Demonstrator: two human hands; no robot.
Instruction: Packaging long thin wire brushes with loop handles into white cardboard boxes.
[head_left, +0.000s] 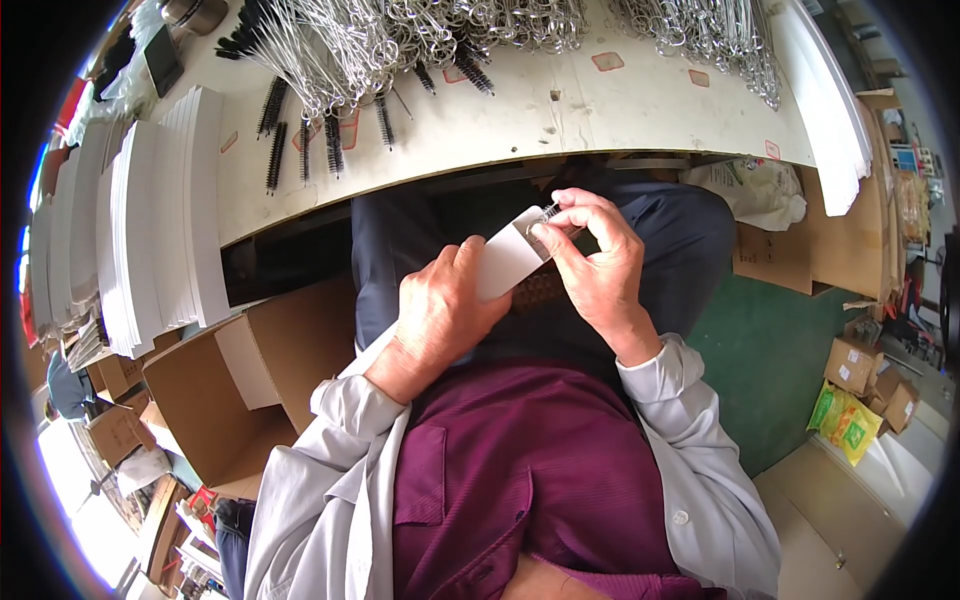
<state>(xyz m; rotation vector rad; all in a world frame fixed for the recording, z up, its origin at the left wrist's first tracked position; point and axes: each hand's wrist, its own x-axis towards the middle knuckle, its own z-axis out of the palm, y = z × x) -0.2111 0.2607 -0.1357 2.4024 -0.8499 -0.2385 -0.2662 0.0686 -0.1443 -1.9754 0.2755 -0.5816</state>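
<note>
My left hand (pixel 438 305) is closed round a narrow white box (pixel 506 265), held tilted above my lap with its open end toward the upper right. At that opening, my right hand (pixel 604 262) pinches a small wire brush (pixel 549 212) between thumb and fingers. Dark bristles and a bit of metal show there; the rest of the brush is hidden by the fingers and the box wall. On the table beyond lies a big heap of wire-handled brushes (pixel 350 50) with looped ends, some showing black bristles.
The pale table (pixel 560 110) has its near edge just past my knees. Stacks of flat white boxes (pixel 190 200) stand at its left, with more white card (pixel 830 120) at the right. An open cardboard box (pixel 200 400) sits low on my left; a yellow-green packet (pixel 845 420) lies at right.
</note>
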